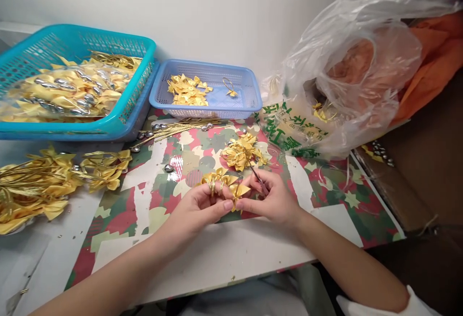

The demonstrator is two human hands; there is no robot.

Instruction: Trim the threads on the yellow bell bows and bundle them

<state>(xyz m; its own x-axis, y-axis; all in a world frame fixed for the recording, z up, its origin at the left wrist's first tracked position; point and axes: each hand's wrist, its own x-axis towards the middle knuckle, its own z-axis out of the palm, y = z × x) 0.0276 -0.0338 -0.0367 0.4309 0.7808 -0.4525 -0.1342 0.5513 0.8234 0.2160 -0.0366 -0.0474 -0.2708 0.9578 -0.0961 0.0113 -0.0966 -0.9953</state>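
Observation:
My left hand (202, 205) is closed, pinching a gold ribbon flower (239, 191) between thumb and fingers. Loops of gold wire (214, 184) curl round its fingers. My right hand (269, 195) meets it from the other side, its thumb and finger at the same flower. Tucked in the right palm is a slim dark pointed tool (259, 179), whose tip points away from me; its exact kind is partly hidden. Just beyond the hands lies a bunch of gold ribbon flowers (238, 154).
At the back left stands a turquoise basket (132, 95) of bagged gold pieces. Beside it, a blue basket (253, 84) holds yellow ribbon pieces. Gold wire stems (177, 129) lie before it. A clear plastic bag (307, 70) fills the right; finished-looking bunches (43, 181) rest left.

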